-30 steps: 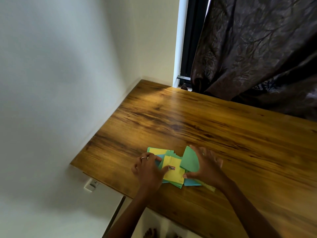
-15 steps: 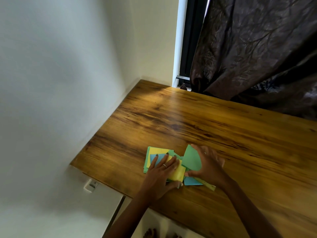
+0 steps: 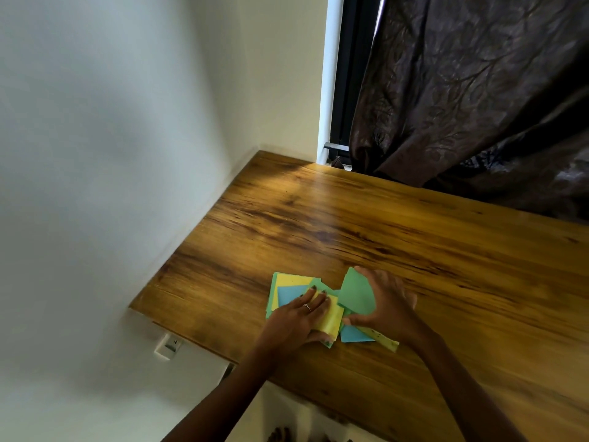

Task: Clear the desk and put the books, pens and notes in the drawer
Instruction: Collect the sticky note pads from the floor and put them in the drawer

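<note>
While the wooden counter fills most of our view, with a dark curtain hanging at two o'clock and a pale wall at nine, our work sits near the front edge at six o'clock. The notes, a loose fan of green, yellow and blue squares, lie flat there, overlapping and not yet squared. Our left hand presses flat on the yellow sheets, fingers straight, thumb tucked at the stack's near edge. Our right hand grips a curled green sheet, lifted off the wood at the pile's three o'clock side. We judge we are gathering the notes into one stack. Next we must draw the stragglers together, get a firm pinch, and find the drawer, which is not in view.
</note>
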The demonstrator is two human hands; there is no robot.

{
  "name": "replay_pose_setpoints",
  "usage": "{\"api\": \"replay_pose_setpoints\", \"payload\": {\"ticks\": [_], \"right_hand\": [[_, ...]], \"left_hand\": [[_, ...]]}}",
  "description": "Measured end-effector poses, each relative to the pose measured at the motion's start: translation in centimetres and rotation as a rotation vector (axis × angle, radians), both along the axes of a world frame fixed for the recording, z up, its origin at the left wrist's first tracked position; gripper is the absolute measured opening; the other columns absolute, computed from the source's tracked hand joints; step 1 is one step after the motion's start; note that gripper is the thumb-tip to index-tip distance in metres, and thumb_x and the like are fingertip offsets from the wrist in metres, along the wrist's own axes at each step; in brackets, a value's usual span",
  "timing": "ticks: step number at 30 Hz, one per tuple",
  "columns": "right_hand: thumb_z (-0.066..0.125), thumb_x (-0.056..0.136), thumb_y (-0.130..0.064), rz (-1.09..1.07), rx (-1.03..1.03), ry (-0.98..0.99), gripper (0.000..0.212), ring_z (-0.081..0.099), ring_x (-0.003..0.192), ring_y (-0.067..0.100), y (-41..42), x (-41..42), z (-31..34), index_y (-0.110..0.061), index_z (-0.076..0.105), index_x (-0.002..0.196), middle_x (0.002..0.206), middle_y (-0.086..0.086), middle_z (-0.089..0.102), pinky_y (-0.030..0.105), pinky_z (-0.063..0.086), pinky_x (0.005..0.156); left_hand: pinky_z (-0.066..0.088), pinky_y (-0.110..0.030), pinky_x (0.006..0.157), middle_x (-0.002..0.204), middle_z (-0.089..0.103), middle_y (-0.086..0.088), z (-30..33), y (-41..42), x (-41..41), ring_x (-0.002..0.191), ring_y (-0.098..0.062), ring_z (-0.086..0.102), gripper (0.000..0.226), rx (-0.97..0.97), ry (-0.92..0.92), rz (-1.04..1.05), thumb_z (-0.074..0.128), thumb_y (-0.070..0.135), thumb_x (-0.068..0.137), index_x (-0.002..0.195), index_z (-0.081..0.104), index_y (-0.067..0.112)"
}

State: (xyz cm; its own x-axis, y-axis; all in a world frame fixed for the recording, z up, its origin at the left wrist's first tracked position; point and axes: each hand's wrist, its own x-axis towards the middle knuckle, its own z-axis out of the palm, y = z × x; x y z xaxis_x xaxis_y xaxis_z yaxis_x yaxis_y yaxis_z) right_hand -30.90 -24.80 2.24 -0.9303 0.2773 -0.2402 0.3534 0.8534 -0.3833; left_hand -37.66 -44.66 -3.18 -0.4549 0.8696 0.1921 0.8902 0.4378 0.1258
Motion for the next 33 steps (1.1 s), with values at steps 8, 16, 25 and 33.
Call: {"api": "replay_pose_setpoints", "payload": {"ticks": [8, 16, 25, 33], "right_hand": [[0.072, 0.062, -0.062, -0.012, -0.021, 0.023, 0.101, 0.020, 0.134, 0.023, 0.2, 0.3, 0.2, -0.043, 0.014, 0.143, 0.146, -0.003, 0.023, 0.045, 0.023, 0.103], [0.074, 0.062, -0.060, -0.028, -0.073, 0.044, 0.100, 0.021, 0.132, 0.021, 0.3, 0.6, 0.6, -0.043, 0.016, 0.142, 0.144, -0.003, 0.025, 0.044, 0.022, 0.102], [0.072, 0.062, -0.062, 0.010, -0.067, 0.083, 0.099, 0.020, 0.133, 0.020, -1.1, 0.1, 1.4, -0.043, 0.018, 0.142, 0.144, -0.005, 0.025, 0.043, 0.020, 0.103], [0.069, 0.062, -0.067, 0.126, -0.003, 0.128, 0.101, 0.019, 0.133, 0.018, -4.7, -1.1, 0.9, -0.041, 0.014, 0.143, 0.146, -0.007, 0.020, 0.042, 0.020, 0.102]], "left_hand": [[0.056, -0.024, 0.066, 0.115, 0.069, -0.005, -1.7, -1.4, -0.3, 0.107, -0.019, 0.065, 0.039, 0.101, 0.214, -0.123, 0.020, 0.035, 0.103, 0.126, 0.044, 0.014], [0.046, -0.019, 0.044, 0.094, 0.074, -0.005, 0.5, -2.4, -2.1, 0.057, -0.009, 0.065, 0.040, 0.287, 0.299, 0.063, 0.045, 0.015, 0.085, 0.124, 0.046, 0.010], [0.038, -0.025, 0.040, 0.063, 0.061, -0.005, 6.1, -5.0, -6.6, 0.049, -0.015, 0.054, 0.043, 0.518, 0.039, 0.609, 0.031, 0.035, 0.097, 0.119, 0.062, 0.014], [0.045, -0.023, 0.050, 0.086, 0.071, -0.008, 5.2, -6.2, -6.5, 0.067, -0.020, 0.066, 0.028, 0.406, 0.163, 0.553, 0.054, 0.019, 0.093, 0.118, 0.063, 0.009]]}}
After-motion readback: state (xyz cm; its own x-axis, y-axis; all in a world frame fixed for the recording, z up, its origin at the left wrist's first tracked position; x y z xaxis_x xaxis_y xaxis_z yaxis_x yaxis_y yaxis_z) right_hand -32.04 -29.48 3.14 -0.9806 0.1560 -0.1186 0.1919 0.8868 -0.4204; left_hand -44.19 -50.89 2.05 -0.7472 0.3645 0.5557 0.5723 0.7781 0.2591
